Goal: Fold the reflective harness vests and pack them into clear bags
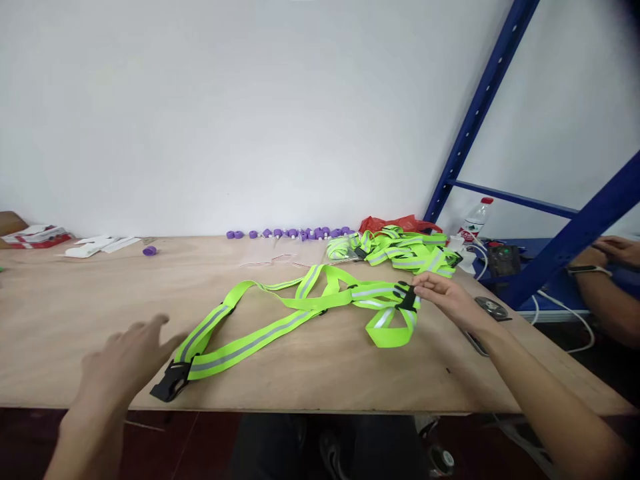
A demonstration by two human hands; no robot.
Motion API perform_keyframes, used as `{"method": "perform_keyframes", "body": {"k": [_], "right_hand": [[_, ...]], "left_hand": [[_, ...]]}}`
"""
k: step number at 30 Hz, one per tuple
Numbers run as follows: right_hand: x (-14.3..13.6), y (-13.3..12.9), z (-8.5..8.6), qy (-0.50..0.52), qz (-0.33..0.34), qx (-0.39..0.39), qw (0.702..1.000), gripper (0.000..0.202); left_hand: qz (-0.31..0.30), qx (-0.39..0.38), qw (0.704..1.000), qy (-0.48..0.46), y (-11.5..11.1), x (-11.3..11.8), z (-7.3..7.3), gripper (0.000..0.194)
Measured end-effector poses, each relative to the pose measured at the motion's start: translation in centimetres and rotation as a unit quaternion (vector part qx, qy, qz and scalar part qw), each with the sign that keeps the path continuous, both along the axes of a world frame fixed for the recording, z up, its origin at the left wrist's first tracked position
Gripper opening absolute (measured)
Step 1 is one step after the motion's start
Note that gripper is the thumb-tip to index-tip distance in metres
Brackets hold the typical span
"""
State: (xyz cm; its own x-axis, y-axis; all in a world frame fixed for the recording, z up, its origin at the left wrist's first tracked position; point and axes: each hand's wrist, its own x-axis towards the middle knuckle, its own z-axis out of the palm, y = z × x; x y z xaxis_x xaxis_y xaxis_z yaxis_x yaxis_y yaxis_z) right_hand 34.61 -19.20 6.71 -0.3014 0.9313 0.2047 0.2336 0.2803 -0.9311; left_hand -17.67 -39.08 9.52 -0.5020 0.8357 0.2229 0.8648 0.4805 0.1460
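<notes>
Right hand pinches 1 green strap; spread left hand is near the strap's buckle, by the table's front edge.

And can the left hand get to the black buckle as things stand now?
Probably yes: the left hand looks empty and is close beside the black buckle, with nothing visible lying between them.

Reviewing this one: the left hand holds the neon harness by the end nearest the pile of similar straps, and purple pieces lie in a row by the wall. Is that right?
Wrong hand: the head view shows the right hand holding the neon harness by the end nearest the pile of similar straps. The rest stands.
</notes>
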Motion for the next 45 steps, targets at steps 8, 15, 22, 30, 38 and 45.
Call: {"method": "perform_keyframes", "body": {"k": [8,15,22,30,38,45], "right_hand": [[-0.5,0.6,-1.0,0.197,-0.030,0.014,0.980,0.035],[2.6,0.5,0.2,0.195,-0.061,0.007,0.979,0.033],[3.6,0.8,0.7,0.211,-0.029,-0.027,0.977,0.031],[4.5,0.2,0.7,0.230,-0.063,-0.013,0.971,0.028],[5.3,-2.3,2.4,0.257,-0.036,-0.023,0.965,0.038],[3.7,-3.4,3.1,0.003,0.018,-0.011,1.000,0.032]], "left_hand": [[-0.466,-0.028,0.884,-0.029,14.4,18.1,0.8,0.042],[-0.501,-0.024,0.860,-0.092,21.3,16.4,0.9,0.023],[-0.584,-0.144,0.782,-0.163,21.2,18.1,-0.8,0.034],[-0.610,-0.086,0.776,-0.136,18.3,18.0,-1.2,0.035],[-0.500,0.108,0.857,-0.063,17.3,16.5,7.6,0.031],[-0.416,0.142,0.880,-0.182,20.1,17.4,11.6,0.026]]}}
